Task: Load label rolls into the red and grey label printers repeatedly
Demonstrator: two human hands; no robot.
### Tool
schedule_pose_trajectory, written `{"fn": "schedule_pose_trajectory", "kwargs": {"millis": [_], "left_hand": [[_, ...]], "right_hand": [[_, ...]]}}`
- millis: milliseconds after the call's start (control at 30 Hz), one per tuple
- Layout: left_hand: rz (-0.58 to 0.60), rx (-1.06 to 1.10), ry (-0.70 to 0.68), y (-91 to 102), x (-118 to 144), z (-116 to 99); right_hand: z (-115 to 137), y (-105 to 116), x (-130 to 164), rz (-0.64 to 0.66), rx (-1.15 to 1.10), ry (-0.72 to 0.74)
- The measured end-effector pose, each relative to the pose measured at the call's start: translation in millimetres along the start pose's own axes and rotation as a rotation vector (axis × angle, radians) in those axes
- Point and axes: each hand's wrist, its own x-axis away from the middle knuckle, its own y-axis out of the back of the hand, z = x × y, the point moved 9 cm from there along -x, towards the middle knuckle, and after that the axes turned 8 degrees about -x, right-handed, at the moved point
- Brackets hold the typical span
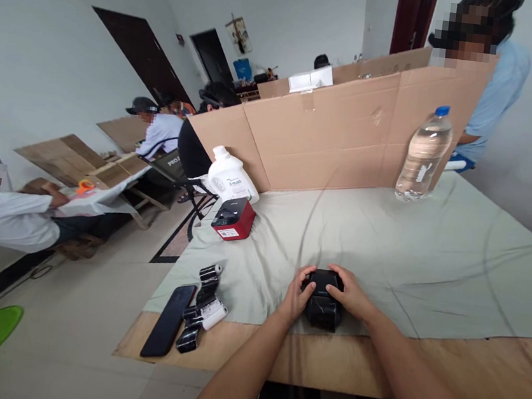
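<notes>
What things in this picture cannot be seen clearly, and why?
Head view only:
- Black device: its top is hidden by the left hand and right hand.
- Red printer label: too small to read.
- Rolls beside the phone: blurred, number unclear.
- Cardboard wall hides what is behind.

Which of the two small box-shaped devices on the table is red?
The red device is the one far from the hands, beside the white jug. The other, the black device, sits between the left hand and right hand.
</notes>
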Motion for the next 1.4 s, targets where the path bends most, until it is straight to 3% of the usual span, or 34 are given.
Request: {"fn": "schedule_pose_trajectory", "kwargs": {"millis": [167, 300, 433, 533, 633, 767, 933, 1000, 1067, 1133, 1267, 1367, 1400], "left_hand": [[-0.056, -0.046, -0.070, 0.2, 3, -6], [-0.087, -0.020, -0.051, 1.3, 6, -6], [-0.138, 0.135, 0.054, 4.5, 7, 7], [-0.204, 0.304, 0.112, 7.5, 6, 21], [-0.265, 0.389, 0.133, 10.6, 4, 27], [-0.329, 0.353, 0.152, 18.7, 10, 22], [-0.299, 0.123, 0.157, 23.3, 23, 12], [-0.276, 0.074, 0.133, 20.8, 23, 11], [-0.250, 0.017, 0.099, 16.6, 20, 9], [-0.220, -0.053, 0.059, 11.6, 17, 5], [-0.180, -0.141, -0.001, 5.5, 14, -1], [-0.168, -0.157, -0.006, 4.2, 14, 0], [-0.164, -0.158, -0.003, 3.8, 14, 1]], "right_hand": [[10, 2, 9, -0.088, 0.067, 0.072], [7, 4, 11, -0.116, 0.027, 0.059], [8, 11, 18, -0.248, -0.065, -0.021], [27, 5, 29, -0.330, 0.032, -0.064], [56, -19, 38, -0.254, 0.318, -0.070], [71, -47, 48, -0.114, 0.571, -0.116], [71, -37, 55, -0.079, 0.589, 0.004], [66, -16, 46, -0.092, 0.557, 0.055], [54, 20, 25, -0.141, 0.563, 0.058], [33, 70, -5, -0.207, 0.631, -0.013], [-24, 187, -62, -0.358, 0.767, -0.313], [-59, 253, -86, -0.392, 0.800, -0.372], [-67, 265, -92, -0.358, 0.803, -0.339]]}}
